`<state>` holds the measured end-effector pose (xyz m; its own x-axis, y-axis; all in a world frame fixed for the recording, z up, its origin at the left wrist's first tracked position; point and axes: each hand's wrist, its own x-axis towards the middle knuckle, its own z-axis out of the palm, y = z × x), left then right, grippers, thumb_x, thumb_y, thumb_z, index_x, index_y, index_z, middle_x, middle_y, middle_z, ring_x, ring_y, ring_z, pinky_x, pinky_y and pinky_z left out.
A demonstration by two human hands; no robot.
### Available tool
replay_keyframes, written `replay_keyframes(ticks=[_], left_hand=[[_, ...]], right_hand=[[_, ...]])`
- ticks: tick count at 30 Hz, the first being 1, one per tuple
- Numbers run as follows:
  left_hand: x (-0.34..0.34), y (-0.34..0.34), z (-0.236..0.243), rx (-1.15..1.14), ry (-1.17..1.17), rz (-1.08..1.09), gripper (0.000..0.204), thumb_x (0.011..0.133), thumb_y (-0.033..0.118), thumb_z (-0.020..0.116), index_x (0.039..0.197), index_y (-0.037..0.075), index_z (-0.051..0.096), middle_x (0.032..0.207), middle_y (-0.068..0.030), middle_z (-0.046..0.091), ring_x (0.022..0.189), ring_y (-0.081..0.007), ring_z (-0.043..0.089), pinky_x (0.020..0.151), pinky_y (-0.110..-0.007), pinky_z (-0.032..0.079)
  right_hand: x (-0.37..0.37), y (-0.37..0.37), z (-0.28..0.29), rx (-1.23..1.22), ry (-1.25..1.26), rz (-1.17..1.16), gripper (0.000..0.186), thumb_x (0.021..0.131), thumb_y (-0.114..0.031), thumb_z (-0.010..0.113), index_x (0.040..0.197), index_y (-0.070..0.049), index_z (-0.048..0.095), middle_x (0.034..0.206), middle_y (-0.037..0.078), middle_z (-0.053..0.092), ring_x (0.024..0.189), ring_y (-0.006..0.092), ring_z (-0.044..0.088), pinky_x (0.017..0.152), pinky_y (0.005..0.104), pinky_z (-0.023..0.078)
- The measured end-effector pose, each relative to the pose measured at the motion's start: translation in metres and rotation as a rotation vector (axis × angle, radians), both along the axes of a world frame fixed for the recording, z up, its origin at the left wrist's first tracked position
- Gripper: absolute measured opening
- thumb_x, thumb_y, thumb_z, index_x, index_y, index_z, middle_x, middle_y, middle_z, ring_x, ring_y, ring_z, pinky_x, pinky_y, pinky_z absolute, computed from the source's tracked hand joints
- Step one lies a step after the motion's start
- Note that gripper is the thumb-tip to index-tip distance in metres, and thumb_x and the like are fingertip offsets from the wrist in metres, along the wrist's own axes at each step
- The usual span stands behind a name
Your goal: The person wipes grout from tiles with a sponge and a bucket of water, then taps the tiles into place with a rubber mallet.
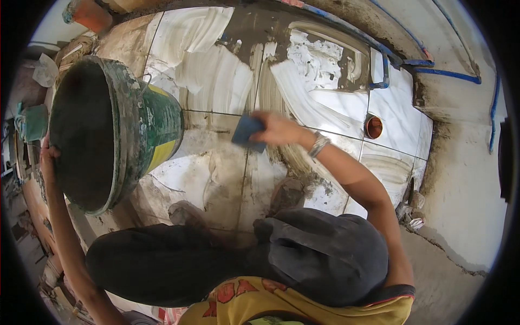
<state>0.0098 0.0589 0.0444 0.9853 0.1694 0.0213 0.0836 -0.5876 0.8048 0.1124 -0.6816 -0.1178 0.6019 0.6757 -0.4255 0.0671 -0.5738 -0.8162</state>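
Observation:
My left hand (50,157) is closed on the rim of a big green bucket (142,122), which is tipped on its side with its dark mouth toward the left. What lies inside the bucket is too dark to make out. Over the floor tiles, my right hand (277,129), a little blurred, grips a flat dark blue sponge-like block (248,133). White marbled tiles (346,122) under it carry grey-brown smears of wet grout or cement. Whether the block touches the tiles I cannot tell.
An orange pipe opening (374,127) comes up through the tiles on the right. Blue pipes (449,74) run along the wall at the upper right. An orange bucket (89,15) stands at the upper left. Rubble and tools crowd the left edge. My knees (325,254) are bent close to the work.

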Motion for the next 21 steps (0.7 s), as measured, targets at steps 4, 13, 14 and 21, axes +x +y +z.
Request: replay_keyframes(ticks=[4,13,14,21], left_hand=[[-0.009,0.021,-0.002,0.004,0.013,0.018,0.088,0.104,0.066,0.039,0.154,-0.007,0.039,0.078,0.0074,0.044,0.068,-0.0052,0.036,0.068,-0.021,0.029],[0.001,-0.027,0.002,-0.049,0.010,0.152,0.070,0.104,0.046,0.045,0.151,-0.005,0.047,0.072,0.0077,0.042,0.066,-0.0047,0.035,0.065,-0.021,0.028],[-0.002,-0.024,0.005,-0.078,0.001,0.154,0.067,0.102,0.042,0.046,0.151,-0.005,0.047,0.072,0.0077,0.042,0.066,-0.0046,0.034,0.065,-0.021,0.028],[-0.004,0.015,-0.005,-0.145,-0.004,0.137,0.073,0.096,0.038,0.054,0.152,-0.007,0.041,0.072,0.0091,0.042,0.066,-0.0034,0.035,0.065,-0.020,0.030]], right_hand=[[-0.018,0.028,-0.019,0.065,-0.108,0.140,0.048,0.079,-0.023,0.076,0.116,0.004,0.064,0.109,0.026,0.068,0.107,0.0432,0.065,0.096,0.0489,0.051],[0.117,-0.034,-0.012,-0.021,-0.830,-0.411,0.034,0.078,-0.008,0.071,0.110,0.002,0.065,0.103,0.028,0.068,0.097,0.0445,0.067,0.087,0.0499,0.054],[0.113,-0.047,0.000,0.007,-0.637,-0.329,0.038,0.078,-0.010,0.073,0.114,0.001,0.066,0.106,0.026,0.068,0.099,0.0419,0.067,0.089,0.0489,0.054],[0.017,-0.077,-0.007,-0.121,-0.127,0.408,0.042,0.074,-0.012,0.073,0.114,-0.002,0.069,0.109,0.021,0.069,0.100,0.0386,0.067,0.091,0.0452,0.054]])
